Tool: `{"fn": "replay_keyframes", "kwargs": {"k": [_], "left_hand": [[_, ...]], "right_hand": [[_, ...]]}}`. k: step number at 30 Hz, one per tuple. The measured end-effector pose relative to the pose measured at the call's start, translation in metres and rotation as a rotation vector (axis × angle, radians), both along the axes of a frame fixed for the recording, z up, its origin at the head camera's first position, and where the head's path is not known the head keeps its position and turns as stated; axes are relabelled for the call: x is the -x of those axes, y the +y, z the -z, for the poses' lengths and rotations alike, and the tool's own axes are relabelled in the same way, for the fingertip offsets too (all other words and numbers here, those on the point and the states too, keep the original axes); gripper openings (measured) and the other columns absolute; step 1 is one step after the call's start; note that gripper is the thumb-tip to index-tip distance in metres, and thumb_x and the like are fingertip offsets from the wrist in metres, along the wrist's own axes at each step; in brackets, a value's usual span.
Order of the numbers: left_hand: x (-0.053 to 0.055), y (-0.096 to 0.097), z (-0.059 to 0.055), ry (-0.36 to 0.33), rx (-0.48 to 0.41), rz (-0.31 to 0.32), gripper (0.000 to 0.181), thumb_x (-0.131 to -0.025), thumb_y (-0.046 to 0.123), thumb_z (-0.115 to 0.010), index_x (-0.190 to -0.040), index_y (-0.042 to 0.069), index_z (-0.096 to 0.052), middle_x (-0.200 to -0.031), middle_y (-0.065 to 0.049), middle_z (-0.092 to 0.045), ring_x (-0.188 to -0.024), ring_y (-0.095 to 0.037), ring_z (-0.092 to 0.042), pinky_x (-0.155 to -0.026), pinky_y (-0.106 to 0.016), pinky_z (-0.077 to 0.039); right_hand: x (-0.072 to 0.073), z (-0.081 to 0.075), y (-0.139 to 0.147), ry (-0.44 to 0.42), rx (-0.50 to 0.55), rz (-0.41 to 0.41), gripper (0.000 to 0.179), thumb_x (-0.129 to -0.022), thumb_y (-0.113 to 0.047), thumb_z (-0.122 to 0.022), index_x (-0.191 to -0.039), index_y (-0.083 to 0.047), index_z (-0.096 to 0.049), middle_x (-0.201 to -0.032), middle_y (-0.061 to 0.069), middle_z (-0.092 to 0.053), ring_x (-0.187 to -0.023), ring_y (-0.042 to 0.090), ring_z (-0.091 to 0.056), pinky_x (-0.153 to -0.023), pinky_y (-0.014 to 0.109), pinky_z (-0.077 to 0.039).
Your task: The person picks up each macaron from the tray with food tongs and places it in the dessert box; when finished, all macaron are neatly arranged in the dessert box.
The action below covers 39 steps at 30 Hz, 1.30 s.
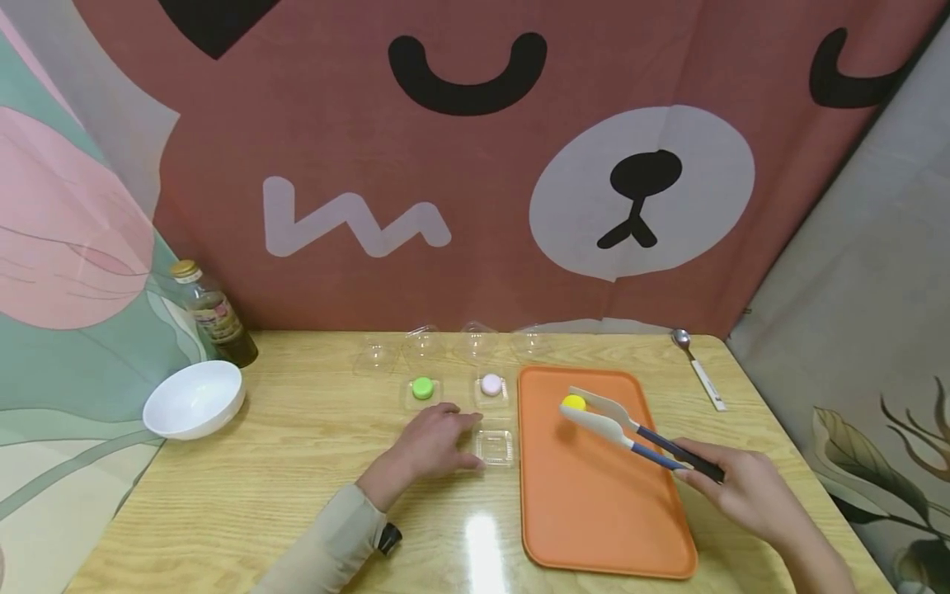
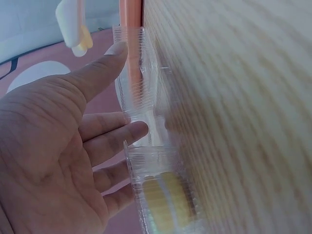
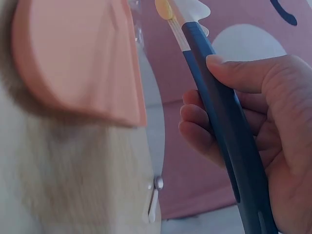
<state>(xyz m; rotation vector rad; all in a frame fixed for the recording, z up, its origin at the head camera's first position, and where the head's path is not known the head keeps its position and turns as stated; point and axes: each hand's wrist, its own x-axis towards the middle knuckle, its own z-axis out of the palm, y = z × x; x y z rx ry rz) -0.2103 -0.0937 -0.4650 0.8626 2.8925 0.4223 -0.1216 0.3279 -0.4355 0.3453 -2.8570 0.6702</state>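
Observation:
My right hand (image 1: 750, 491) grips tongs (image 3: 214, 102) with dark blue handles and pale tips. Between those tips a yellow macaron (image 1: 574, 403) is held above the orange tray (image 1: 601, 528). Left of the tray, my left hand (image 1: 434, 445) is beside a small clear plastic container (image 1: 495, 447) on the table. In the left wrist view its thumb (image 2: 100, 73) lies against the container wall, the other fingers spread toward the far side. Just beyond stand two more clear containers, one with a green macaron (image 1: 422, 388), one with a pale pink macaron (image 1: 491, 384).
Several clear plastic lids (image 1: 475, 342) line the table's back edge. A white bowl (image 1: 195, 400) and a dark sauce bottle (image 1: 215, 313) stand at the left. Right of the tray lies a spoon (image 1: 699, 371). A patterned cloth hangs behind the table.

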Motion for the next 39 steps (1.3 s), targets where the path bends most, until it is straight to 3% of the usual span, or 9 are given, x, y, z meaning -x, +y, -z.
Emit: {"fn": "replay_keyframes", "kwargs": {"k": [7, 9, 14, 23, 29, 33, 39], "left_hand": [[0.0, 0.0, 0.0, 0.01, 0.008, 0.004, 0.074, -0.08, 0.052, -0.081, -0.14, 0.012, -0.062, -0.133, -0.004, -0.07, -0.131, -0.032, -0.057, -0.113, -0.046, -0.045], [0.0, 0.0, 0.0, 0.013, 0.008, 0.004, 0.074, -0.08, 0.051, -0.081, -0.14, 0.012, -0.062, -0.133, -0.004, -0.07, -0.131, -0.032, -0.057, -0.113, -0.046, -0.045], [0.0, 0.0, 0.0, 0.007, 0.005, 0.001, 0.073, -0.079, 0.05, -0.082, -0.139, 0.013, -0.063, -0.133, -0.004, -0.07, -0.132, -0.034, -0.056, -0.113, -0.048, -0.045], [0.0, 0.001, -0.002, -0.014, 0.012, -0.01, 0.072, -0.081, 0.052, -0.081, -0.141, 0.015, -0.062, -0.134, -0.003, -0.069, -0.136, -0.033, -0.054, -0.115, -0.048, -0.043], [-0.001, 0.001, -0.002, -0.028, 0.021, -0.017, 0.073, -0.081, 0.052, -0.081, -0.142, 0.016, -0.061, -0.135, -0.002, -0.068, -0.135, -0.033, -0.054, -0.114, -0.048, -0.044], [-0.001, 0.002, -0.002, -0.04, 0.021, -0.018, 0.074, -0.081, 0.052, -0.081, -0.142, 0.016, -0.06, -0.136, -0.002, -0.068, -0.136, -0.033, -0.053, -0.114, -0.048, -0.044], [0.001, 0.004, 0.0, -0.036, 0.012, -0.016, 0.075, -0.081, 0.053, -0.081, -0.142, 0.016, -0.061, -0.135, -0.002, -0.068, -0.136, -0.033, -0.053, -0.113, -0.048, -0.044]], "right_hand": [[0.006, -0.009, -0.015, -0.085, 0.041, -0.045, 0.038, -0.09, -0.026, -0.077, -0.126, -0.012, -0.073, -0.066, -0.014, -0.057, -0.048, -0.002, -0.03, -0.044, 0.02, -0.032], [0.008, -0.01, -0.018, -0.102, 0.04, -0.052, 0.039, -0.091, -0.027, -0.077, -0.126, -0.013, -0.072, -0.063, -0.014, -0.052, -0.047, -0.001, -0.029, -0.044, 0.019, -0.032], [0.014, -0.01, -0.027, -0.082, 0.032, -0.084, 0.037, -0.09, -0.028, -0.077, -0.125, -0.015, -0.074, -0.063, -0.016, -0.05, -0.048, -0.002, -0.033, -0.046, 0.019, -0.033], [0.022, -0.013, -0.044, -0.069, 0.045, -0.156, 0.035, -0.089, -0.027, -0.078, -0.122, -0.016, -0.075, -0.074, -0.013, -0.06, -0.052, -0.003, -0.035, -0.046, 0.018, -0.034], [0.024, -0.008, -0.052, -0.082, 0.078, -0.22, 0.035, -0.088, -0.022, -0.079, -0.122, -0.015, -0.074, -0.081, -0.011, -0.068, -0.055, -0.004, -0.04, -0.047, 0.019, -0.037], [0.023, -0.001, -0.056, -0.091, 0.088, -0.259, 0.035, -0.089, -0.023, -0.078, -0.122, -0.012, -0.074, -0.096, -0.003, -0.077, -0.061, -0.004, -0.044, -0.049, 0.018, -0.039], [0.025, 0.006, -0.062, -0.118, 0.072, -0.294, 0.034, -0.091, -0.027, -0.076, -0.121, -0.013, -0.074, -0.099, -0.003, -0.076, -0.067, -0.003, -0.048, -0.053, 0.018, -0.04]]}}
